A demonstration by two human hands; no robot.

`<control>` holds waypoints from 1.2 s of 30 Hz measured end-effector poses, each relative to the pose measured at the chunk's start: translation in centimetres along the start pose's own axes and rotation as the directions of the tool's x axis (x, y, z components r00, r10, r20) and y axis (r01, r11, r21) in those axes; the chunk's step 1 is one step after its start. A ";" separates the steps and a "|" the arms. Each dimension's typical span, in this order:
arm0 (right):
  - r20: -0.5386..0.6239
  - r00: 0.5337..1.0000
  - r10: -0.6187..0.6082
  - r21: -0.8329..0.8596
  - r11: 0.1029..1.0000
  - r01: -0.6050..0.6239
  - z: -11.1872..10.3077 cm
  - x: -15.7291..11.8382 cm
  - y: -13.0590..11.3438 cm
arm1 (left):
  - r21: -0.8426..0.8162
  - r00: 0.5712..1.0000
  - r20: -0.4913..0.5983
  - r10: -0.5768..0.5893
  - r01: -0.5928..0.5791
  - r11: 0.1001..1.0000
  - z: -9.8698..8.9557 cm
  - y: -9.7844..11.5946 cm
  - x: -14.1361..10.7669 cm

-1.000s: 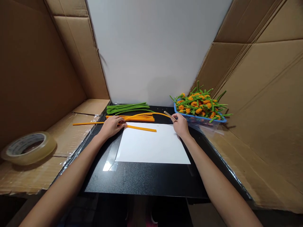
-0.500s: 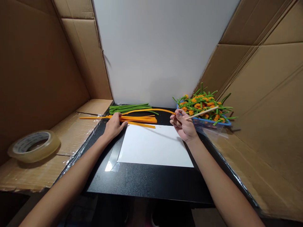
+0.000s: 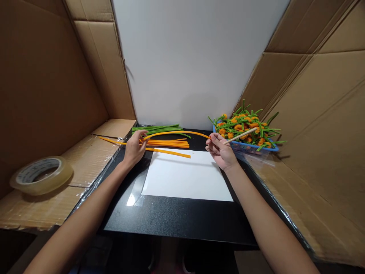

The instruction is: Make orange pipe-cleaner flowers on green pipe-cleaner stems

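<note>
An orange pipe cleaner (image 3: 176,132) arches between my two hands. My left hand (image 3: 137,147) is closed on its left part, above a pile of orange pipe cleaners (image 3: 171,143). My right hand (image 3: 221,150) pinches its other end and also holds a thin wooden stick (image 3: 242,134) that points up to the right. Below my left hand, another orange strip (image 3: 171,152) reaches over the top edge of a white sheet (image 3: 186,177). Green pipe cleaners (image 3: 162,129) lie behind the orange ones.
At the right, a blue basket (image 3: 245,147) is heaped with orange and green pieces. A roll of clear tape (image 3: 67,173) rests on cardboard at the left. Cardboard walls flank the black table (image 3: 176,219), with a pale panel behind.
My left hand has lifted slightly off the orange pile with its fingers round the arched pipe cleaner. The lower strip has shifted a little right. The stick has moved slightly left.
</note>
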State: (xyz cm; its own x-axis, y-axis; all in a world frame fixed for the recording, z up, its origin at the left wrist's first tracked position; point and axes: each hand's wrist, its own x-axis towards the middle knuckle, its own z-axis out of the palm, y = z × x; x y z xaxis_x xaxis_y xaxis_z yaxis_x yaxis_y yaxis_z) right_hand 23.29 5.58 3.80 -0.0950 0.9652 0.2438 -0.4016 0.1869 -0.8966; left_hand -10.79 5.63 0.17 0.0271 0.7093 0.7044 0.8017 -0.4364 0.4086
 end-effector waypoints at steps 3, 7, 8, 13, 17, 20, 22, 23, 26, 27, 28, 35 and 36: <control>-0.109 0.993 -0.040 0.042 0.998 0.045 -1.0 0.5 0.4 | -0.030 0.996 0.079 0.035 -0.033 0.999 0.1 0.4 -0.1; -0.218 0.975 -0.048 0.119 0.990 0.075 -2.3 1.1 0.6 | -0.047 0.982 0.128 0.140 -0.135 0.990 0.2 0.9 -0.4; -0.238 0.970 -0.044 0.125 0.989 0.075 -2.5 1.1 0.6 | -0.048 0.979 0.130 0.159 -0.154 0.987 0.2 0.9 -0.4; -0.302 0.952 -0.042 0.131 0.988 0.085 -2.6 1.1 0.5 | -0.005 0.966 0.142 0.216 -0.217 0.976 0.5 0.5 -0.5; -0.315 0.947 -0.062 0.154 0.981 0.116 -2.4 1.0 0.5 | 0.036 0.958 0.172 0.230 -0.240 0.970 0.7 0.3 -0.5; -0.311 0.947 -0.080 0.157 0.979 0.134 -2.2 0.9 0.5 | 0.043 0.960 0.190 0.204 -0.215 0.976 0.7 0.3 -0.5; -0.310 0.947 -0.083 0.157 0.978 0.137 -2.1 0.9 0.5 | 0.028 0.964 0.191 0.184 -0.193 0.981 0.7 0.3 -0.5; -0.313 0.946 -0.083 0.155 0.978 0.137 -2.1 0.9 0.5 | 0.010 0.966 0.191 0.176 -0.181 0.983 0.7 0.4 -0.4; -0.333 0.939 -0.080 0.148 0.980 0.136 -2.0 0.9 0.4 | -0.095 0.971 0.192 0.142 -0.126 0.987 0.5 0.6 -0.3; -0.341 0.937 -0.079 0.144 0.980 0.135 -2.0 0.9 0.4 | -0.139 0.973 0.195 0.125 -0.099 0.985 0.5 0.7 -0.2; -0.348 0.935 -0.077 0.141 0.981 0.133 -2.0 0.9 0.4 | -0.181 0.974 0.200 0.105 -0.068 0.981 0.4 0.8 -0.1; -0.384 0.923 -0.038 0.165 0.980 0.109 -1.6 0.8 -0.1 | -0.283 0.940 0.341 -0.001 0.104 0.954 0.5 0.8 0.1; -0.390 0.920 -0.035 0.175 0.978 0.112 -1.6 0.8 -0.1 | -0.274 0.930 0.367 0.006 0.102 0.956 0.6 0.8 0.0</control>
State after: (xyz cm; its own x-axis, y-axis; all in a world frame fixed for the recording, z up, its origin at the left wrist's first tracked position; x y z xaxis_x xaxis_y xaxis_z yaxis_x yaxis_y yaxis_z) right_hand 24.72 6.58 3.51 0.2824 0.9528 0.1116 -0.5630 0.2588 -0.7849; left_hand -9.80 5.65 0.17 0.2495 0.8601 0.4450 0.6054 -0.4972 0.6215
